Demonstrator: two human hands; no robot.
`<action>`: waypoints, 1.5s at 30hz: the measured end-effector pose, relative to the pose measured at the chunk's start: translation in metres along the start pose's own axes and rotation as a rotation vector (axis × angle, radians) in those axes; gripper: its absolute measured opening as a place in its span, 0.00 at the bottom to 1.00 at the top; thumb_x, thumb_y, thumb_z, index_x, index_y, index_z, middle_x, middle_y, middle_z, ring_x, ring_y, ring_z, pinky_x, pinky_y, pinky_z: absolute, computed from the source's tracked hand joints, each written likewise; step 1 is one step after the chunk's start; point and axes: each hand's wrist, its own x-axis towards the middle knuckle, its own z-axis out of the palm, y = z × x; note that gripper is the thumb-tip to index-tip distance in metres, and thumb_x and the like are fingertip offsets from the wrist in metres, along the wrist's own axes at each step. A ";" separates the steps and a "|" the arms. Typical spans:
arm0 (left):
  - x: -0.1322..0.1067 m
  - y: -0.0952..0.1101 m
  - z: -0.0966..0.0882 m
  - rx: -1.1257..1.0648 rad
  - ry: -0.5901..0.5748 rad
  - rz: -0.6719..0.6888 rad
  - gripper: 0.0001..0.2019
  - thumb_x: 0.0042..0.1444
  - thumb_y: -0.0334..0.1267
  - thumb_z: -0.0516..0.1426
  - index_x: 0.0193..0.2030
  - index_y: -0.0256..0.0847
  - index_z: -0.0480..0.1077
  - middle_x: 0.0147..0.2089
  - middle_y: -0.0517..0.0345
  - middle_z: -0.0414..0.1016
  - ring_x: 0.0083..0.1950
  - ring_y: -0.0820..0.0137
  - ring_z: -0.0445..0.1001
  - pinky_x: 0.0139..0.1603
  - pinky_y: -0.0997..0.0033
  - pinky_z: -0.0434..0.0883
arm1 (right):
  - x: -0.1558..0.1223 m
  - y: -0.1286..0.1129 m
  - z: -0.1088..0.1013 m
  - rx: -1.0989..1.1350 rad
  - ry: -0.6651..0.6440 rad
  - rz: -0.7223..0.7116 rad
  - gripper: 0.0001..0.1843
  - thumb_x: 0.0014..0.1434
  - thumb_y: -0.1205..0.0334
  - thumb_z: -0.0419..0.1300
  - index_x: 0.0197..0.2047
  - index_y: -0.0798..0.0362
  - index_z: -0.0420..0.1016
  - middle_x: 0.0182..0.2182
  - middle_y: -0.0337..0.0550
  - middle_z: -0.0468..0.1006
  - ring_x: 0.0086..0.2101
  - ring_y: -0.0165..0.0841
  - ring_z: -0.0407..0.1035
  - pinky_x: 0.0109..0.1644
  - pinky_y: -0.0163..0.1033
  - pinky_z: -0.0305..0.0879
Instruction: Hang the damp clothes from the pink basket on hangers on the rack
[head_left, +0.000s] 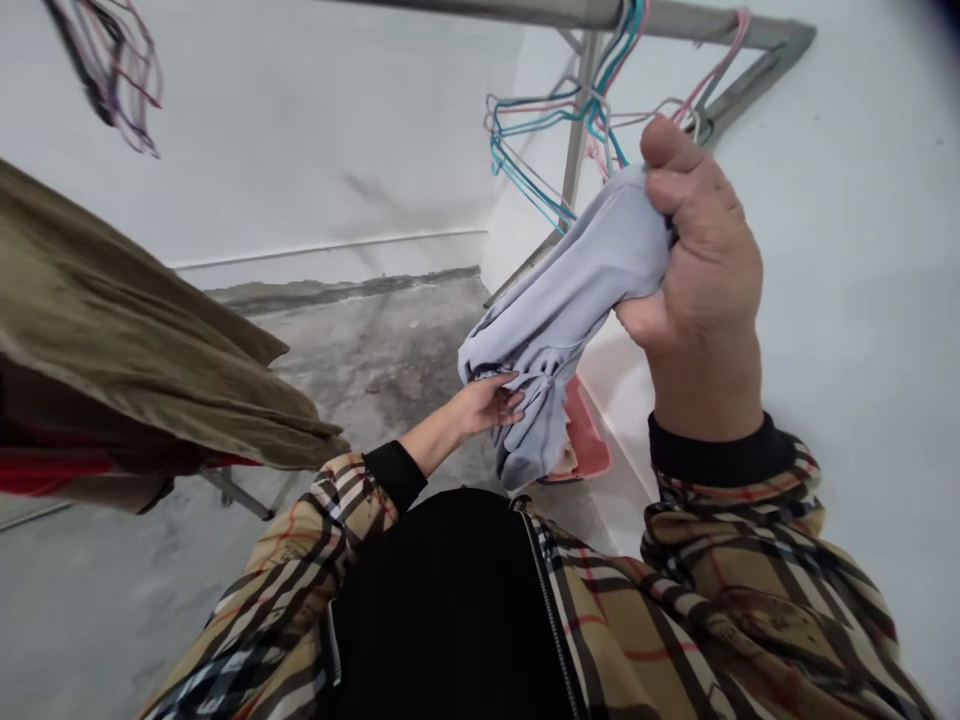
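Note:
My right hand [701,250] is raised in front of me, its fingers clenched round the top of a pale lilac-grey garment [570,300] that hangs down from the fist. Lower down, my left hand [491,403] reaches forward and its fingers pinch the garment's bottom folds. Both arms wear a tan plaid jacket with black cuffs. Behind the garment, several wire hangers [559,135] in teal, pink and white dangle from a grey metal rail [525,12].
An olive-brown cloth [135,340] with a red one under it hangs at the left. More hangers [112,60] show at the top left. A red plastic basin [585,440] sits on the concrete floor [360,350] beside the white wall [847,250].

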 end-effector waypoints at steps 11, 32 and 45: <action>-0.124 0.100 -0.067 -0.196 0.096 0.513 0.02 0.60 0.31 0.54 0.37 0.36 0.68 0.28 0.56 0.73 0.29 0.70 0.75 0.35 0.68 0.78 | 0.010 0.010 0.036 0.145 0.077 -0.283 0.14 0.65 0.64 0.52 0.53 0.52 0.68 0.51 0.41 0.70 0.53 0.32 0.67 0.53 0.42 0.68; -0.289 0.068 -0.075 -0.153 -0.022 0.822 0.09 0.52 0.24 0.59 0.29 0.39 0.64 0.19 0.70 0.60 0.15 0.84 0.60 0.13 0.87 0.61 | 0.036 0.099 -0.006 -1.109 0.182 -0.272 0.13 0.58 0.60 0.57 0.45 0.54 0.77 0.42 0.52 0.75 0.45 0.42 0.67 0.51 0.48 0.63; -0.299 0.056 -0.097 0.008 0.155 0.847 0.08 0.46 0.34 0.67 0.31 0.46 0.72 0.22 0.64 0.69 0.19 0.78 0.66 0.17 0.82 0.68 | 0.116 0.100 -0.038 -1.537 0.457 -0.126 0.20 0.64 0.73 0.41 0.43 0.66 0.73 0.42 0.67 0.74 0.50 0.50 0.64 0.50 0.56 0.56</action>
